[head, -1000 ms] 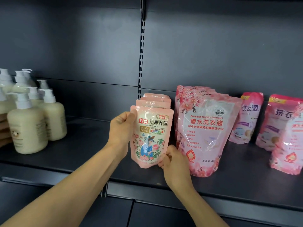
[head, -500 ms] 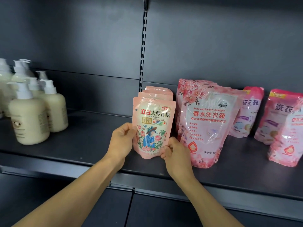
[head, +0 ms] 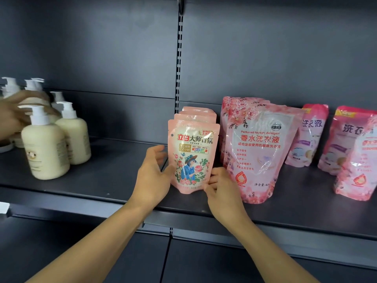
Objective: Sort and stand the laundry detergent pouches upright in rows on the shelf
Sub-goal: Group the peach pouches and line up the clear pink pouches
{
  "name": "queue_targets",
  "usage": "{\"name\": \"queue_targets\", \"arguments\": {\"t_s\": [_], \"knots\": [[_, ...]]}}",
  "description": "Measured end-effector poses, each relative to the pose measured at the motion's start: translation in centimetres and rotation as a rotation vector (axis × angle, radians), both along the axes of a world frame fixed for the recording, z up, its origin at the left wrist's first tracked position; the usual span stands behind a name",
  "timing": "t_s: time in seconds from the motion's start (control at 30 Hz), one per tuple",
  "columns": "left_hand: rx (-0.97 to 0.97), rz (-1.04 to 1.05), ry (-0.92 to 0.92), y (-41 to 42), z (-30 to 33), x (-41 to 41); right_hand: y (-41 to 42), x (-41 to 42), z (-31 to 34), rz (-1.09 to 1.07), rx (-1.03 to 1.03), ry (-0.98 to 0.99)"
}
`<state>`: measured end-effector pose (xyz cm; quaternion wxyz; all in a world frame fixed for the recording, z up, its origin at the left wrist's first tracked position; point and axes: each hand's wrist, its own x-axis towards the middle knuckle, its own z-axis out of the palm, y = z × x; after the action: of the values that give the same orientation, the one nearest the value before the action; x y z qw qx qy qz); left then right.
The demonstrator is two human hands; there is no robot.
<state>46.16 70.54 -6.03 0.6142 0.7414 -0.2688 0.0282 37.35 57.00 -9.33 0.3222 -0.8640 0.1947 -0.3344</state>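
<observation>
Head view: peach pouch (head: 193, 158) is seen standing upright near the front edge of the dark shelf (head: 114, 176), at the head of a short row of matching pouches (head: 199, 113) lined up behind it. Its lower left edge is touched by the left hand (head: 154, 176), whose fingers are spread and relaxed rather than closed round it. Its lower right corner is pinched by the curled fingers of the right hand (head: 219, 187). Just right of the peach pouch, a larger rose-printed pouch (head: 259, 150) is stood upright, with more pink pouches (head: 312, 135) further right, some leaning. Well left of the peach pouch, cream pump bottles (head: 46, 148) are grouped, and another person's hand (head: 12, 115) is blurred among them.

A topple is judged the main risk: the soft base sits close to the shelf lip, so if the pinch is let go unevenly, the peach pouch could slump forward off the shelf or lean back and knock the row behind it.
</observation>
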Motion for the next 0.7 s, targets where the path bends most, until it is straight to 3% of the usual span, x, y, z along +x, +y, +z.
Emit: {"name": "queue_targets", "arguments": {"t_s": [0.17,0.4,0.7], "knots": [[0.069,0.086,-0.32,1.0,0.7,-3.2,1.1,-4.4,0.5,-0.007,-0.088,0.022],[0.16,-0.129,-0.571,-2.5,1.7,-8.2,-3.1,-11.6,2.3,-0.194,-0.347,0.009],[0.179,-0.395,-0.58,-12.1,2.1,-14.3,-14.1,-21.2,4.9,-0.397,-0.289,-0.027]]}}
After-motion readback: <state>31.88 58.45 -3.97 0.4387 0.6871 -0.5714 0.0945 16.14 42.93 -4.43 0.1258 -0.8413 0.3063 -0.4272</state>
